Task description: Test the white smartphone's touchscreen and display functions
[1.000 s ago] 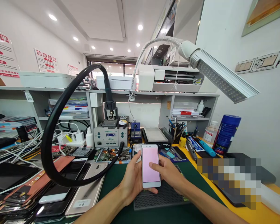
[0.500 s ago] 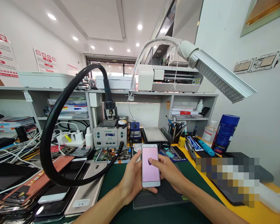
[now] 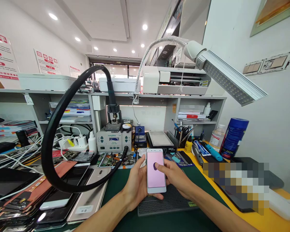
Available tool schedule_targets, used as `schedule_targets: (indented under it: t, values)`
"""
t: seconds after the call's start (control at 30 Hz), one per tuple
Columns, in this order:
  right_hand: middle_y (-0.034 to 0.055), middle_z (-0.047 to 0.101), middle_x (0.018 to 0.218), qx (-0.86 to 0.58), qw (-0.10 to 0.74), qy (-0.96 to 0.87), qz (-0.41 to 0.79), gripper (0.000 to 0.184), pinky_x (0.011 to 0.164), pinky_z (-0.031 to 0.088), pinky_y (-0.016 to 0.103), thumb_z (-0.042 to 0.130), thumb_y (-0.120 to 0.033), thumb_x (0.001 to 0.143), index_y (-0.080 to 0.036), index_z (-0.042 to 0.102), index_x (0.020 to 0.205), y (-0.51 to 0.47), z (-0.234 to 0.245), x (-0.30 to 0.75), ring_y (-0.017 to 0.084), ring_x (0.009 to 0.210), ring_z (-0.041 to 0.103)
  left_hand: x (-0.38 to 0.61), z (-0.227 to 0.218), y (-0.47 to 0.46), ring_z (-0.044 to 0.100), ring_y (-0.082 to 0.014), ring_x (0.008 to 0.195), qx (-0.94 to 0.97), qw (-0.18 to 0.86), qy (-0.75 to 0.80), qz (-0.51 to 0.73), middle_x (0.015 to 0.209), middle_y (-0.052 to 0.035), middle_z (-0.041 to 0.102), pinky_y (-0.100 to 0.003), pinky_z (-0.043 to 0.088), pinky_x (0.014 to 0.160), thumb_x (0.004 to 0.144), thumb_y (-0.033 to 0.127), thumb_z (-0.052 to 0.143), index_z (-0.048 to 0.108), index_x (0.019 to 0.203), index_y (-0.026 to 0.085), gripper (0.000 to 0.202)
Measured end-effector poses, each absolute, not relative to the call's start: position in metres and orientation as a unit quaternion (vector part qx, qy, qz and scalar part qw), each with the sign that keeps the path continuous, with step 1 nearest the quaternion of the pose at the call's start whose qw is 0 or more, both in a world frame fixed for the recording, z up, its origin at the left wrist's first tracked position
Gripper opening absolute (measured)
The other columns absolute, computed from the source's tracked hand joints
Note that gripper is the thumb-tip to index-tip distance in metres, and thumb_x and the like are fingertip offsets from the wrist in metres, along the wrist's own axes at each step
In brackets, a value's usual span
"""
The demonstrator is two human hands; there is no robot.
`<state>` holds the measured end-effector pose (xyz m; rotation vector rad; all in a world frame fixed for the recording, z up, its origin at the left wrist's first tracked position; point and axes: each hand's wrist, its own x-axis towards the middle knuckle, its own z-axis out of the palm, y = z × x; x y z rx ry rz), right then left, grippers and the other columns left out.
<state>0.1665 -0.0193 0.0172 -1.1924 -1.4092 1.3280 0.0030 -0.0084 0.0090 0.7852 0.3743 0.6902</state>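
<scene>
A white smartphone [image 3: 156, 178] with a lit pink screen stands upright above the green bench mat [image 3: 159, 219]. My left hand [image 3: 136, 183] is wrapped round its left edge and back and holds it. My right hand [image 3: 175, 177] rests against the phone's right side, and one of its fingers touches the upper part of the screen, where a dark spot shows at the fingertip. Under both hands lies a black ribbed pad [image 3: 168, 203].
A thick black hose [image 3: 53, 129] loops from the hot-air station [image 3: 114, 138] across the left. Phones and screens [image 3: 58, 193] are piled at left. A lamp head [image 3: 229, 80] hangs at upper right. Tools, bottles and a blue canister [image 3: 233, 137] crowd the right.
My right finger has slid up the screen, from its lower middle to its upper part, and a dark spot now shows under the fingertip. The phone and left hand have barely moved.
</scene>
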Motion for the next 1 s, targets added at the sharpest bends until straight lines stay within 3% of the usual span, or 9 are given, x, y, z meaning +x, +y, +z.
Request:
schedule_targets:
  t: [0.4, 0.73, 1.0]
  values:
    - [0.0052, 0.066, 0.088, -0.467, 0.415, -0.564, 0.540, 0.045, 0.061, 0.050, 0.031, 0.066, -0.053, 0.079, -0.019, 0.063, 0.108, -0.0185, 0.0169, 0.1681, 0.023, 0.081, 0.062, 0.0025, 0.0082, -0.0082, 0.059, -0.0253, 0.083, 0.371, 0.853, 0.173, 0.325, 0.102, -0.0144, 0.061, -0.041, 0.056, 0.063, 0.086, 0.068, 0.037, 0.058, 0.130, 0.019, 0.069]
    - [0.0064, 0.067, 0.098, -0.471, 0.404, -0.583, 0.525, 0.042, 0.066, 0.051, 0.032, 0.067, -0.039, 0.080, -0.020, 0.058, 0.117, -0.0215, 0.0178, 0.1692, 0.024, 0.086, 0.065, 0.0002, 0.0056, -0.0060, 0.061, -0.0263, 0.085, 0.361, 0.857, 0.170, 0.327, 0.103, -0.0147, 0.062, -0.038, 0.057, 0.061, 0.086, 0.068, 0.039, 0.059, 0.127, 0.018, 0.067]
    - [0.0065, 0.068, 0.104, -0.473, 0.410, -0.588, 0.512, 0.043, 0.070, 0.052, 0.033, 0.068, -0.038, 0.080, -0.021, 0.059, 0.118, -0.0198, 0.0128, 0.1693, 0.024, 0.090, 0.065, 0.0015, 0.0049, -0.0069, 0.061, -0.0246, 0.082, 0.376, 0.849, 0.169, 0.332, 0.099, -0.0129, 0.062, -0.037, 0.056, 0.059, 0.088, 0.065, 0.038, 0.059, 0.128, 0.019, 0.063]
